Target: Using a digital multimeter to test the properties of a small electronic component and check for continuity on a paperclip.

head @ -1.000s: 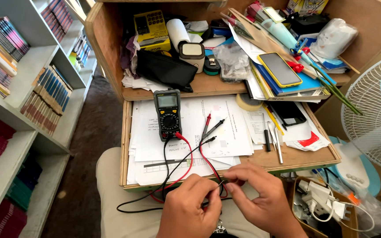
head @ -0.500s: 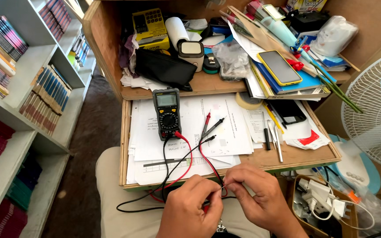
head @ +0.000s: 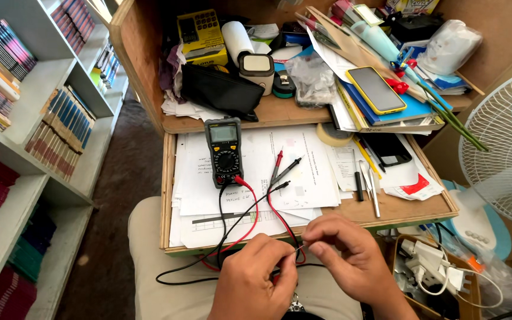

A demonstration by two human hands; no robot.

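Note:
My left hand [head: 257, 278] and my right hand [head: 351, 255] meet just in front of the wooden pull-out tray [head: 167, 195], pinching a small thin wire [head: 301, 248] between their fingertips. A dark multimeter [head: 224, 152] lies on white papers [head: 315, 172] on the tray. Its red lead [head: 250, 219] and black lead [head: 223, 231] loop down toward my hands. The red probe [head: 277, 164] and black probe [head: 288, 170] rest on the papers beside the meter.
The upper desk shelf holds a black pouch [head: 220, 92], a yellow box [head: 202, 35], a yellow-cased phone [head: 376, 90] and stacked folders. A tape roll [head: 333, 135], pens and tweezers lie on the tray. Bookshelves [head: 25, 118] stand left; a fan [head: 505, 148] and a box of plugs [head: 434, 272] right.
My hands have shifted slightly while working the small wire between the fingertips. The multimeter, probes and leads have stayed in place.

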